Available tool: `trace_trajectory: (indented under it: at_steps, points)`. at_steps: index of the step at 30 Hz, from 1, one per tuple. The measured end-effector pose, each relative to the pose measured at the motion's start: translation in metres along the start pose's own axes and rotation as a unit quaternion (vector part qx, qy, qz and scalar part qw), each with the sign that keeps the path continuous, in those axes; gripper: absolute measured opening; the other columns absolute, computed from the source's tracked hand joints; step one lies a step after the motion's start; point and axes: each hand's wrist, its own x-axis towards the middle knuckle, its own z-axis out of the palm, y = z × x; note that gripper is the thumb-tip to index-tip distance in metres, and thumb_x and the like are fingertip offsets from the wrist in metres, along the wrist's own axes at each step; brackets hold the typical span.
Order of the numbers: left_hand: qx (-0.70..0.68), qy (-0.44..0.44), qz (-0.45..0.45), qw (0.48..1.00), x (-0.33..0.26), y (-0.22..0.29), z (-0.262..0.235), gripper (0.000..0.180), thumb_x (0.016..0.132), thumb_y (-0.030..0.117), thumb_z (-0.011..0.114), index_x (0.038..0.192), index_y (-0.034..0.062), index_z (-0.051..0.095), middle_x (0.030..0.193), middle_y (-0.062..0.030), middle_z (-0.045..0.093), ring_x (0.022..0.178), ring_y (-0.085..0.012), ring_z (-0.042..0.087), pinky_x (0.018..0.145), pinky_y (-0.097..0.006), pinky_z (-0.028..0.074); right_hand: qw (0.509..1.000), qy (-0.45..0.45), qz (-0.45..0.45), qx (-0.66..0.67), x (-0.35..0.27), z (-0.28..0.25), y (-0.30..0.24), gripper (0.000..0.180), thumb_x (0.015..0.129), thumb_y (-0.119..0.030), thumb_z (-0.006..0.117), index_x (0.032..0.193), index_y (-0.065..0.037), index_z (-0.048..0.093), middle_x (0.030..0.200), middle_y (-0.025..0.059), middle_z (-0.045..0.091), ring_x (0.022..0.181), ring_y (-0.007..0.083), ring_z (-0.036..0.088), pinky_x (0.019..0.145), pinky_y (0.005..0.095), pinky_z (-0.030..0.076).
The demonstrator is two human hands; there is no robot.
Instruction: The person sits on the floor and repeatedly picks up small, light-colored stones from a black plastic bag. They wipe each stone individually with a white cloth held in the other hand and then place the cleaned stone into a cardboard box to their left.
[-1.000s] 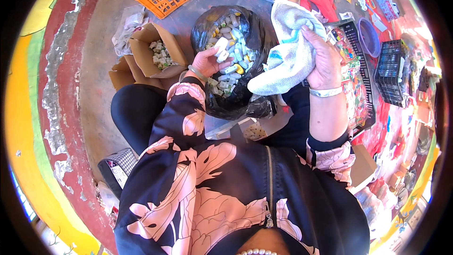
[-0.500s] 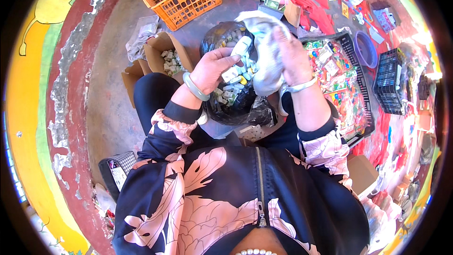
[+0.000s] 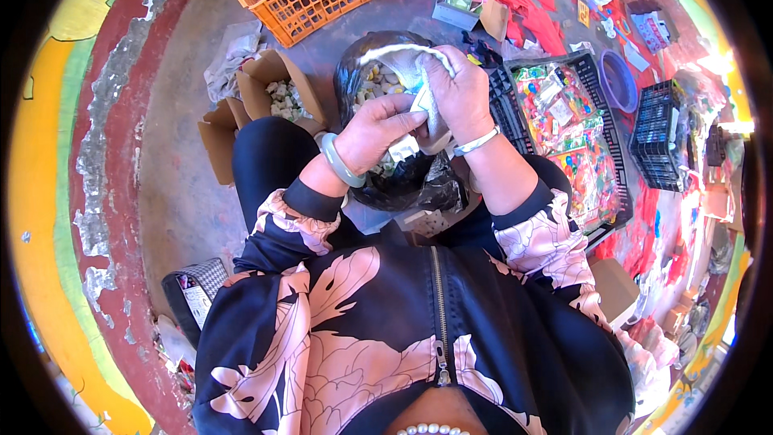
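My left hand (image 3: 377, 130) pinches a small white piece (image 3: 422, 98) between thumb and fingers; its exact kind I cannot make out. Over the far side of that piece lies a white cloth (image 3: 407, 67), gripped in my right hand (image 3: 462, 98). Both hands meet at the piece, above an opened black plastic bag (image 3: 351, 72). Inside the bag are several small pale pieces (image 3: 377, 87), some with yellow. The cloth and my hands hide part of the bag's contents.
Left of the bag, an open cardboard box (image 3: 306, 84) holds small pale pieces. To the right stands a black crate (image 3: 620, 185) with colourful packets. Beyond are an orange crate (image 3: 310, 4), a purple basin (image 3: 618, 84) and another black crate (image 3: 656, 145).
The cloth has moved left and now wraps against the white piece. My right hand has come in to meet my left, which still holds the piece.
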Motion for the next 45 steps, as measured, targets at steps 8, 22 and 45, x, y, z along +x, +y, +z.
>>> trace_trajectory:
  at_steps: [8,22,45]
  points:
    - [0.296,0.117,0.187,0.929,0.0,0.002,-0.013,0.025,0.081,0.006,0.058,0.105,0.0001,0.057,0.078,0.003,0.055,0.066,-0.0027,0.048,0.057,-0.018,0.041,0.878,-0.01,0.298,0.374,0.02,-0.012,0.025,0.027,0.086,-0.019,0.053,0.105,0.0,0.054,0.094,0.0094,0.061,0.084,0.0162,0.059,0.071,0.0277,0.047]
    - [0.512,0.176,0.296,0.787,-0.002,-0.003,-0.002,0.027,0.072,0.006,0.062,0.097,-0.0021,0.056,0.082,-0.0158,0.059,0.074,-0.0284,0.058,0.066,-0.033,0.047,0.998,-0.036,0.041,0.027,-0.003,0.011,0.009,0.026,0.083,-0.028,0.055,0.09,-0.003,0.061,0.075,0.0153,0.062,0.07,0.027,0.062,0.064,0.032,0.047]
    - [-0.226,0.494,0.168,0.823,-0.211,0.037,-0.203,0.02,0.081,0.017,0.058,0.09,-0.0001,0.051,0.064,-0.0088,0.055,0.046,-0.0129,0.051,0.034,-0.017,0.034,0.885,-0.071,0.247,0.387,0.009,-0.005,0.026,0.02,0.086,-0.022,0.054,0.093,-0.003,0.056,0.083,0.0087,0.062,0.073,0.02,0.061,0.066,0.0322,0.05]
